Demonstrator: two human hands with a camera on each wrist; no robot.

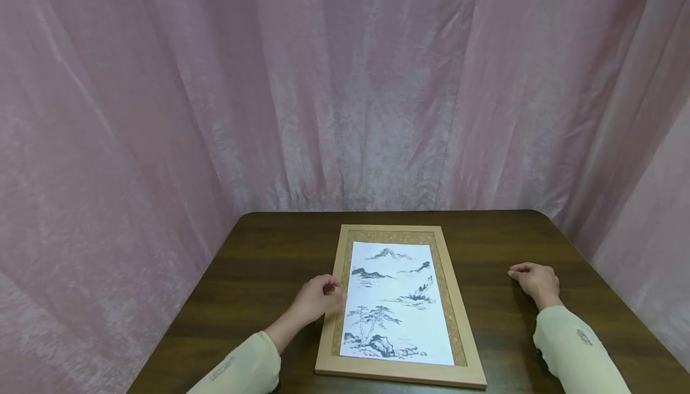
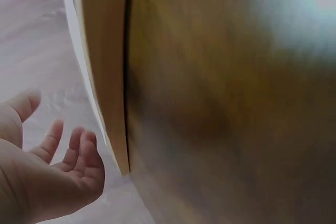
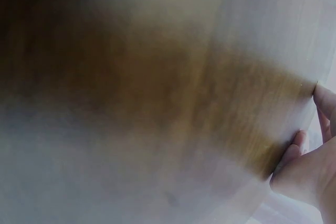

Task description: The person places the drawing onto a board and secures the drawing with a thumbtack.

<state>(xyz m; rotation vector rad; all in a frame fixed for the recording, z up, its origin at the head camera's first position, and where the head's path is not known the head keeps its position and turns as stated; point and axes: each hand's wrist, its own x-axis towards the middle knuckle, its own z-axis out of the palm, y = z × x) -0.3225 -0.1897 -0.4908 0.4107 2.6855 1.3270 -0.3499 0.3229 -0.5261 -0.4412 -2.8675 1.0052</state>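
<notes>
A white paper sheet (image 1: 396, 322) printed with an ink landscape of mountains and pines lies on a light wooden frame (image 1: 468, 346) with a patterned tan inner border. Over the frame's left side is my left hand (image 1: 315, 299), its fingers loosely bent. In the left wrist view the left hand (image 2: 58, 174) has nothing between thumb and fingers, beside the frame's edge (image 2: 107, 72). To the right of the frame, my right hand (image 1: 535, 281) rests on the table, holding nothing. The right wrist view shows the right hand (image 3: 310, 163) touching the tabletop, partly cut off.
Beneath everything is a dark brown wooden table (image 1: 269, 262) with rounded far corners. Pink velvet curtains (image 1: 366, 82) hang behind it and along both sides. Pale sleeves (image 1: 577, 346) cover both forearms.
</notes>
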